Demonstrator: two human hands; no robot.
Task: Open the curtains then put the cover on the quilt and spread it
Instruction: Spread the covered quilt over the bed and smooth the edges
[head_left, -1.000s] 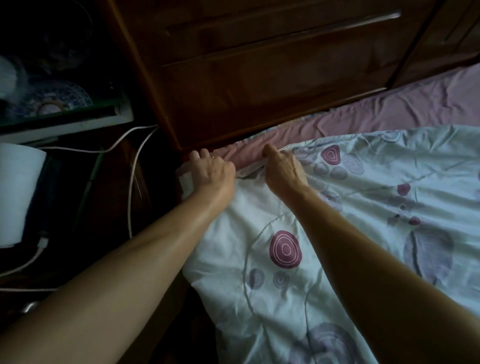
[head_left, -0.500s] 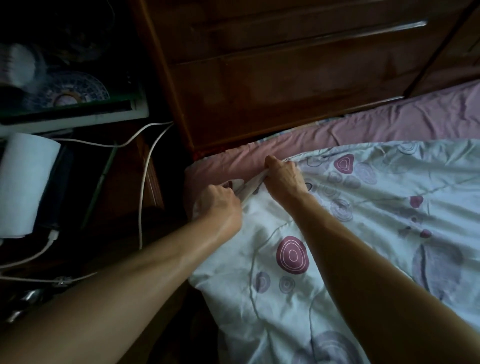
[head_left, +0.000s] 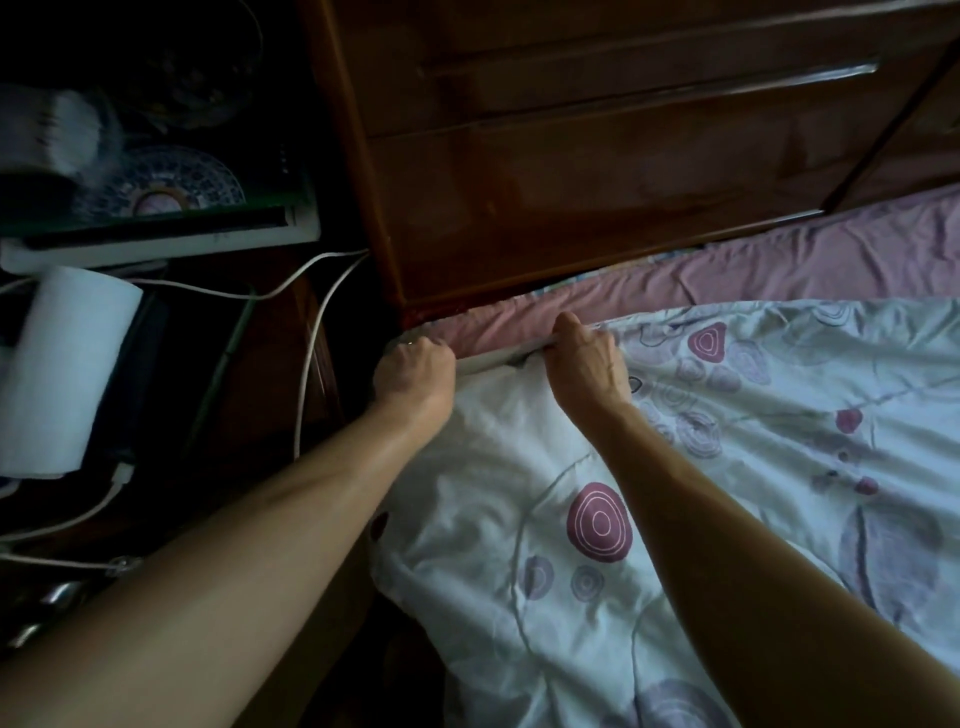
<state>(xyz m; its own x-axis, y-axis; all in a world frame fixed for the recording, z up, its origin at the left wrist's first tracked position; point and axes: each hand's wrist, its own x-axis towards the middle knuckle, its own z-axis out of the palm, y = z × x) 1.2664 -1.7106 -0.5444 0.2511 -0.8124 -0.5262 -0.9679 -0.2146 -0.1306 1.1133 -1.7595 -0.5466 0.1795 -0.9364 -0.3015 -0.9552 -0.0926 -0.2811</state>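
1. Bed: pink sheet runs from 12 to 3 o'clock below the dark wooden headboard. Curtains are not in view, so I cannot tell whether they are open; the room reads dim.
2. Quilt, already inside the pale cover with rings, fills the 3 to 6 o'clock part. Judgement: the covering step looks done or nearly done here, and spreading is under way.
3. Its top edge lies at centre, just short of the sheet's fold and pulled taut between the two fists.
4. Left hand, at 11 o'clock of the quilt: fingers curled tight round the corner.
5. Right hand, just beside it toward 1 o'clock: fingers clenched over the same edge.
6. Left to do, as I judge: the wrinkles toward 3 o'clock need smoothing.
7. White cables hang at 9 o'clock, apart.
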